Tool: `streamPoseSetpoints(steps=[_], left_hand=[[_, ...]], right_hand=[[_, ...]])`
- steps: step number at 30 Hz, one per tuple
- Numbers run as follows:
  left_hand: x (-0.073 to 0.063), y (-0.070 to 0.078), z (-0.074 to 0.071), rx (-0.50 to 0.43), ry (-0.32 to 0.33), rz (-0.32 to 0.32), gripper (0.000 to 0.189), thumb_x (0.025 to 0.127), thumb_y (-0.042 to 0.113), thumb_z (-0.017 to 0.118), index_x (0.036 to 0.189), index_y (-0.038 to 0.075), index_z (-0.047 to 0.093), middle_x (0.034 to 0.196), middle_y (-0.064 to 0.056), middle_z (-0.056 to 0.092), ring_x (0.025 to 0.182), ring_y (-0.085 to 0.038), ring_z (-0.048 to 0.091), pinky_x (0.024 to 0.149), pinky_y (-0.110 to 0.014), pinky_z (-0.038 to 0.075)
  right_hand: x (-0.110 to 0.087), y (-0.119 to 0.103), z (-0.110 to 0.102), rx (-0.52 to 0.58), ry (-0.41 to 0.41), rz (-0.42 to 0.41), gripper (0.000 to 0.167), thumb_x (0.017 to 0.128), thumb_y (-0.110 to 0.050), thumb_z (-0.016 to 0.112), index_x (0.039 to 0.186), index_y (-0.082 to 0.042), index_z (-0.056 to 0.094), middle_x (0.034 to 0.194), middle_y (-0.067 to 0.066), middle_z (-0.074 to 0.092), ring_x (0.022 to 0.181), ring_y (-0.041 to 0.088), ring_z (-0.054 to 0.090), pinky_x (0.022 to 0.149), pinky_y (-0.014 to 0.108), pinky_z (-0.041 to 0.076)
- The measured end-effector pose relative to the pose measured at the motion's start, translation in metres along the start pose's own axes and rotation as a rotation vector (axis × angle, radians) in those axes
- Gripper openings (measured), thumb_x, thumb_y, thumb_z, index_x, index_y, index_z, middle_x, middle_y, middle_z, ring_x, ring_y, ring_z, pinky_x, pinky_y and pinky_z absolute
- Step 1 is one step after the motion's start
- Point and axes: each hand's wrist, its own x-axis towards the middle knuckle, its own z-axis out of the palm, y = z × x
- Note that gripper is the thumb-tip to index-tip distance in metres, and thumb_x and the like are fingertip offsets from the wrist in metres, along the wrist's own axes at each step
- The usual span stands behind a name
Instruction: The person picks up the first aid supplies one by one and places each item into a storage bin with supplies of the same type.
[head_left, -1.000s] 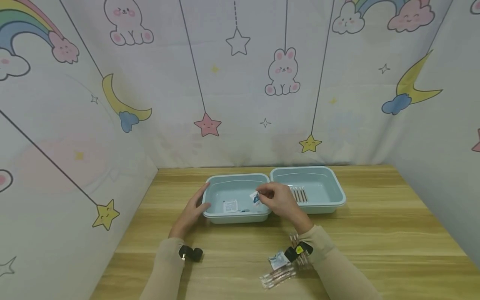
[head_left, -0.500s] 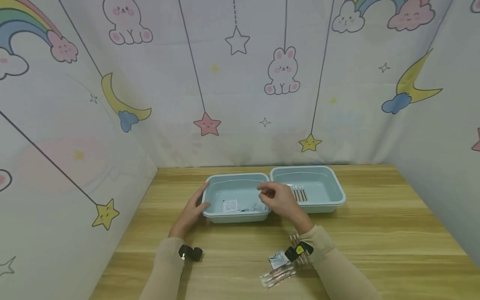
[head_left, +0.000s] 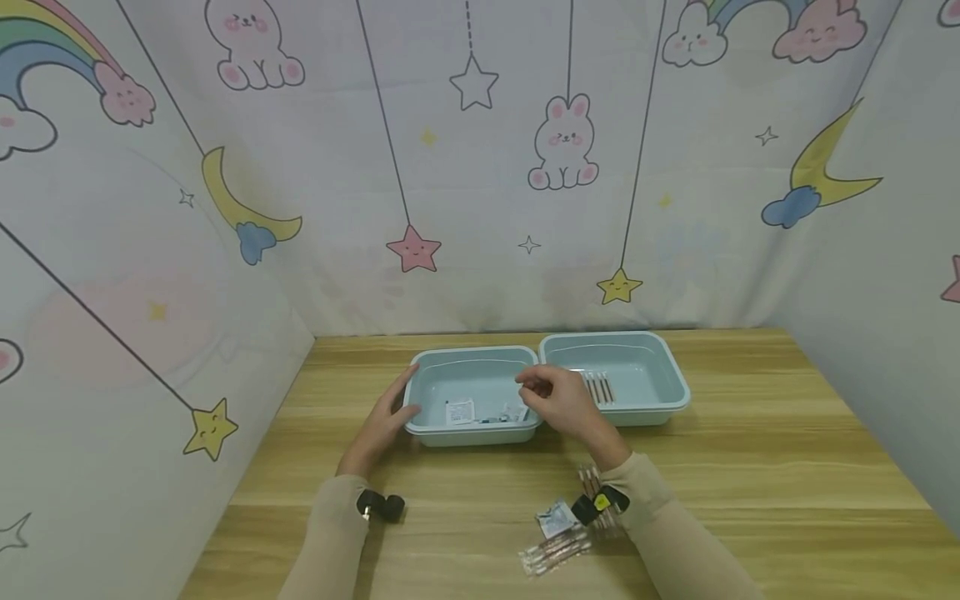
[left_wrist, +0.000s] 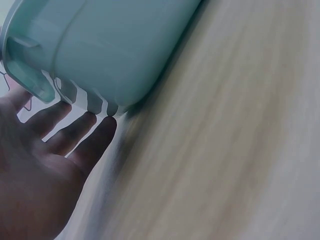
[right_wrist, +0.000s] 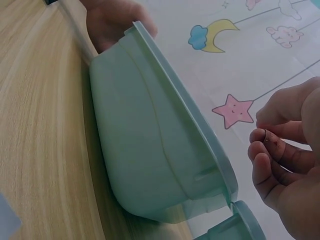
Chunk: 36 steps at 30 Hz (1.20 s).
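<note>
My left hand (head_left: 378, 425) rests against the left end of the left light-blue tray (head_left: 474, 353). In the left wrist view, its fairly straight fingertips touch the outer wall. My right hand (head_left: 562, 398) hovers over that tray's right end, fingers loosely curled, with nothing visible between them. The right wrist view shows the right hand (right_wrist: 290, 155) beside the tray (right_wrist: 140, 120). Inside the left tray lie a square white packet (head_left: 460, 412) with print and, to its right, small blue-and-white packets (head_left: 515, 413), too small to tell exactly.
The right light-blue tray (head_left: 652, 375) holds a row of thin brown sticks (head_left: 600, 387). On the table before me lie clear-wrapped brown sticks (head_left: 555, 552) and a blue-and-white packet (head_left: 556, 519), near my right wrist. A patterned curtain (head_left: 480, 192) stands behind.
The small blue-and-white packet that my right hand pinched a second ago has dropped into the left tray's right end. The left hand has stayed put.
</note>
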Motion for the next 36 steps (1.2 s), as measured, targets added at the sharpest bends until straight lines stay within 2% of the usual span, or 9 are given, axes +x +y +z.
streamPoseSetpoints(steps=[12, 21, 27, 36], left_hand=[[0.000, -0.001, 0.000, 0.016, 0.001, 0.001, 0.070, 0.093, 0.015, 0.056, 0.156, 0.016, 0.025, 0.163, -0.013, 0.016, 0.150, -0.037, 0.013, 0.119, -0.056, 0.014], [0.000, 0.001, -0.001, 0.014, 0.000, 0.003, 0.069, 0.093, 0.010, 0.055, 0.156, 0.016, 0.025, 0.163, -0.013, 0.016, 0.150, -0.037, 0.012, 0.119, -0.056, 0.013], [0.000, 0.002, 0.000, 0.011, -0.003, 0.022, 0.069, 0.093, 0.007, 0.053, 0.155, 0.015, 0.025, 0.163, -0.014, 0.016, 0.150, -0.038, 0.013, 0.119, -0.056, 0.014], [0.000, 0.002, 0.000, 0.007, 0.001, 0.010, 0.069, 0.094, 0.008, 0.054, 0.156, 0.015, 0.025, 0.163, -0.014, 0.016, 0.150, -0.037, 0.012, 0.120, -0.056, 0.013]], right_hand=[[-0.008, -0.002, -0.006, 0.005, -0.004, -0.019, 0.011, 0.089, -0.014, 0.067, 0.098, -0.011, 0.073, 0.088, -0.001, 0.070, 0.076, 0.010, 0.063, 0.068, 0.024, 0.054], [-0.011, -0.003, -0.009, -0.006, 0.030, -0.042, 0.009, 0.087, -0.012, 0.069, 0.095, -0.014, 0.074, 0.087, -0.003, 0.071, 0.075, 0.008, 0.063, 0.067, 0.023, 0.054], [-0.013, -0.004, -0.012, 0.017, 0.017, -0.034, 0.008, 0.089, -0.013, 0.069, 0.095, -0.015, 0.074, 0.088, -0.003, 0.071, 0.075, 0.008, 0.062, 0.067, 0.024, 0.053], [-0.015, -0.003, -0.013, 0.019, 0.006, -0.052, 0.007, 0.088, -0.012, 0.069, 0.092, -0.015, 0.074, 0.085, -0.004, 0.070, 0.073, 0.005, 0.060, 0.065, 0.025, 0.054]])
